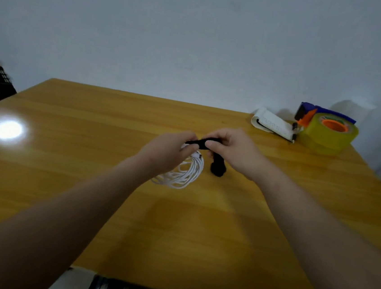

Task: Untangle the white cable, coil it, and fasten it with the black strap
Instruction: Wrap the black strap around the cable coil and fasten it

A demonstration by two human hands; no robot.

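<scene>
While the white cable (183, 172) hangs in loose coils over the wooden table (200, 216), the left hand (167, 150) pinches its upper loops together with one end of the black strap (202, 143). The right hand (232, 148) pinches the strap's other part, whose free end dangles just beside the coil. A tape dispenser (325, 130) and a notepad (272, 124) sit at the far right corner.

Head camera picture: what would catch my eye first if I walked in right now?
Probably the two hands meeting mid-table, left hand and right hand, stretching a black strap between them over a coiled white cable. Next, the big yellow tape roll at the far right corner of the wooden table, and a bright glare spot at the left.
</scene>
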